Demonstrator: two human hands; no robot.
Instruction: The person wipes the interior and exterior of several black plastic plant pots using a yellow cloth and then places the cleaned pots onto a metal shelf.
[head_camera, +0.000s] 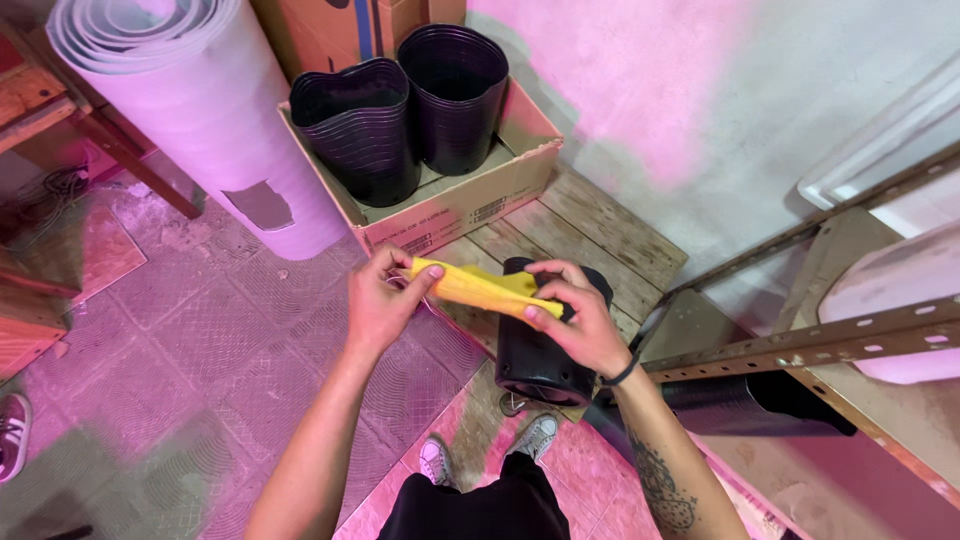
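Note:
My left hand (378, 300) pinches one end of a yellow cloth (470, 284) that stretches across to my right hand (578, 320). The right hand grips the cloth's other end and also presses against a stack of black plastic pots (535, 355), which lies tilted on its side under that hand, rim toward me. The cloth is pulled taut between both hands, just above the stack's upper end.
A cardboard box (470, 195) behind holds two tall stacks of black pots (405, 110). A big roll of white foam (215, 110) stands at left. A wooden pallet (610, 230) lies below; a metal shelf frame (830, 345) runs at right. My feet (485, 450) are on the tiled floor.

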